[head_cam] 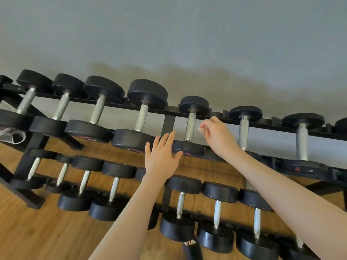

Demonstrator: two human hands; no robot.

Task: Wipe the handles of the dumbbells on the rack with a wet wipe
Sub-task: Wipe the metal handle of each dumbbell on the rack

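Floor (28,231) of wood planks nearest, under everything. Above it, lower tier of rack (165,119): black dumbbells side by side, short metal handles between round heads. Dark foot (191,248) at bottom edge, just in front of that tier.

Left hand (161,156) reaching up over lower tier, fingers straight and spread, holding nothing; fingertips at near head of small dumbbell (189,128) on upper tier, thumb against that head's edge. Exact contact of other fingers hard to tell.

Right hand (216,134) raised just right of same dumbbell's knurled handle (190,126), fingers curled, pinching small crumpled wet wipe (201,128). Wipe close beside handle, apparently a small gap apart.

Upper tier running left to right along black rail: larger dumbbell (144,113) just left of small one, three more further left, two more to right, well apart. Handles all lying front to back, one head near, one far.

Clear plastic bag (11,136) at far left edge by rack frame. Furthest back, plain grey wall (169,34).
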